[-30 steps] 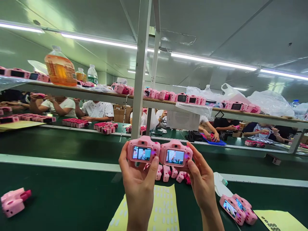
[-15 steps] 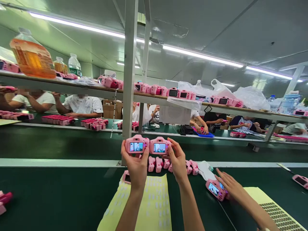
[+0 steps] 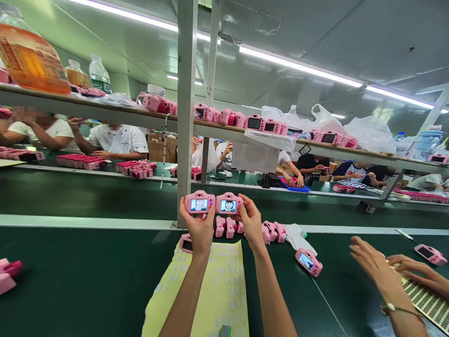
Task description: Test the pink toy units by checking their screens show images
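Side by side in front of me are two pink toy cameras, their lit screens facing me. My left hand (image 3: pixel 199 229) grips the left toy camera (image 3: pixel 199 203), thumb at its right side. The right toy camera (image 3: pixel 228 204) is in my right hand (image 3: pixel 251 222), its thumb near the buttons. Both screens show a figure. Below my hands lies a yellow sheet (image 3: pixel 196 292) with small pale stickers. A dark-screened toy camera (image 3: pixel 185 243) rests at its top edge, and several more stand in a row (image 3: pixel 230 227) behind my hands.
A lit toy camera (image 3: pixel 308 262) lies to the right beside a white cloth (image 3: pixel 298 238). A co-worker's hands (image 3: pixel 375 267) are over a printed label sheet (image 3: pixel 428 299) at right. A metal post (image 3: pixel 187 117) and a shelf (image 3: pixel 217 131) with cameras and bottles stand ahead.
The screens now show a figure up close. The co-worker's hand has left the cameras at right and moved rightward; a second hand has appeared there. My view has tilted slightly.
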The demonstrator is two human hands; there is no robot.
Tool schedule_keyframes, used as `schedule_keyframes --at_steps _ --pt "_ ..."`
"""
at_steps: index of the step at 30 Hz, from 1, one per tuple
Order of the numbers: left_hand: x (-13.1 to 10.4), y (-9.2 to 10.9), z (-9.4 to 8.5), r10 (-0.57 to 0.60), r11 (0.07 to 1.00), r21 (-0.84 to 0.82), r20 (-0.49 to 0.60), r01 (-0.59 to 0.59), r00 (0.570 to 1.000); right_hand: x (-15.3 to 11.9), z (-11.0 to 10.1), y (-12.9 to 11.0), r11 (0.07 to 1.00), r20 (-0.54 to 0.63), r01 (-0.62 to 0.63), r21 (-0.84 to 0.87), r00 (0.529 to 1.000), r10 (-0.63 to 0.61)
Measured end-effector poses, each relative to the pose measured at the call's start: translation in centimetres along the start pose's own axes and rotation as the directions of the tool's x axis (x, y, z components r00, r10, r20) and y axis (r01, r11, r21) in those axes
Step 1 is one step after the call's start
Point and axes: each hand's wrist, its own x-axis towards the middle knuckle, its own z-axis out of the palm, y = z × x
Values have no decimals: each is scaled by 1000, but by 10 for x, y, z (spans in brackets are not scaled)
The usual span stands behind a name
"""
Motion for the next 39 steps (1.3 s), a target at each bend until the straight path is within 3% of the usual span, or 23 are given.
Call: schedule_keyframes --at_steps 26,39 --pt "2 -4 -3 -23 1000 19 19 23 1000 -2 1 -8 1000 4 -25 11 1000 24" --pt "1 5 -1 -29 999 27 14 29 999 -3 3 -11 999 -26 -38 23 999 38"
